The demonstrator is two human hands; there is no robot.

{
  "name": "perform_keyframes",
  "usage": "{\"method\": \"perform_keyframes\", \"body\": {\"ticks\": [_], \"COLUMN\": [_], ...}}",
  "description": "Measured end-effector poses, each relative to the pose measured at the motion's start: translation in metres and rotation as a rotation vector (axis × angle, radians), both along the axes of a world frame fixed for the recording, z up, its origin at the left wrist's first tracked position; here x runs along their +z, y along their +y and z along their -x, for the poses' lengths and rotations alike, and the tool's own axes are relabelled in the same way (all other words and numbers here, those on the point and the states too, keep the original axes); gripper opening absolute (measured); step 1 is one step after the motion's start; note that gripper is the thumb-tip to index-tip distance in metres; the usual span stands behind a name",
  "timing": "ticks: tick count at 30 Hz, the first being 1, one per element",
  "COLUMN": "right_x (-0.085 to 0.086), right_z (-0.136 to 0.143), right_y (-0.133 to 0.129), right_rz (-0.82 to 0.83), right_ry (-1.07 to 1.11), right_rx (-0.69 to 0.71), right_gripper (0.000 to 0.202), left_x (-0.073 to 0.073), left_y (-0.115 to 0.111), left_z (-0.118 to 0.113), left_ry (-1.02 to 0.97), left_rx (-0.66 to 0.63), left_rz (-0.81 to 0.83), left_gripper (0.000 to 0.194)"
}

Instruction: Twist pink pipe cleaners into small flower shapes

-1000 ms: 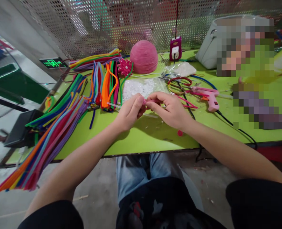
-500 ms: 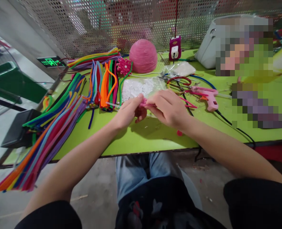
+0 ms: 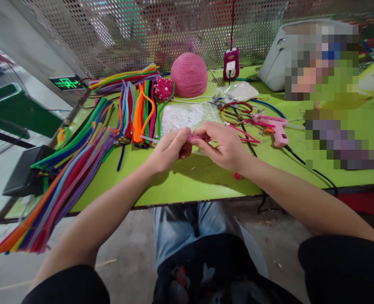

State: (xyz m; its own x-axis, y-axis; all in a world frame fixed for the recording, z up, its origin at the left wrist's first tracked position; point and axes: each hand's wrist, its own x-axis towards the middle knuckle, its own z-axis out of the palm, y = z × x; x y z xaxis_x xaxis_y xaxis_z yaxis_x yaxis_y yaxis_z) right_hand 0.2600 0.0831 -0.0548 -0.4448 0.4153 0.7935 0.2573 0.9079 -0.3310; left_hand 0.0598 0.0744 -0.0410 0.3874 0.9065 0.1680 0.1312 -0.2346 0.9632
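Note:
Over the green table, my left hand (image 3: 173, 147) and my right hand (image 3: 223, 143) meet fingertip to fingertip. Both are closed on a pink pipe cleaner (image 3: 199, 137), which runs between them; much of it is hidden by the fingers. Just behind the hands lies a clear plastic bag of white beads (image 3: 182, 116). Bundles of coloured pipe cleaners (image 3: 138, 116) stand to the left of my left hand. A pink glue gun (image 3: 277, 128) rests on the table to the right of my right hand.
A pink dome (image 3: 189, 75) and a pink beaded flower (image 3: 164, 88) stand at the back before a perforated metal screen (image 3: 126, 38). Long pipe cleaners (image 3: 69, 181) hang over the table's left edge. A black cord (image 3: 313, 171) trails right; a grey bin (image 3: 274, 59) stands behind.
My right hand has shifted slightly, and a longer stretch of the pink pipe cleaner shows between the hands. My left hand has stayed nearly in place.

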Motion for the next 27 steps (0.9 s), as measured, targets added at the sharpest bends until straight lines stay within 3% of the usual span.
{"method": "perform_keyframes", "body": {"ticks": [3,7,12,17,22,27], "right_x": [0.000,0.005,0.008,0.006,0.010,0.006], "right_z": [-0.001,-0.007,-0.011,-0.010,-0.009,-0.002], "right_y": [0.003,0.005,0.001,-0.001,-0.002,-0.002], "right_rz": [-0.133,-0.401,-0.606,-0.592,-0.625,-0.439], "right_ry": [-0.018,-0.173,-0.317,-0.319,-0.269,-0.119], "right_rx": [0.009,-0.095,-0.174,-0.212,-0.194,-0.132], "right_gripper": [0.013,0.012,0.020,0.019,0.010,0.019], "left_x": [-0.001,-0.002,-0.001,0.001,0.004,0.006], "left_y": [0.004,0.007,0.005,0.000,-0.002,-0.003], "left_z": [0.004,0.007,0.007,0.003,0.004,0.005], "left_ry": [-0.102,-0.170,-0.047,0.024,0.009,0.003], "left_rx": [-0.054,-0.139,-0.195,-0.089,-0.108,-0.089], "left_rz": [0.092,0.209,0.252,0.130,0.107,0.118], "left_gripper": [0.060,0.058,0.071,0.073,0.076,0.072]}}
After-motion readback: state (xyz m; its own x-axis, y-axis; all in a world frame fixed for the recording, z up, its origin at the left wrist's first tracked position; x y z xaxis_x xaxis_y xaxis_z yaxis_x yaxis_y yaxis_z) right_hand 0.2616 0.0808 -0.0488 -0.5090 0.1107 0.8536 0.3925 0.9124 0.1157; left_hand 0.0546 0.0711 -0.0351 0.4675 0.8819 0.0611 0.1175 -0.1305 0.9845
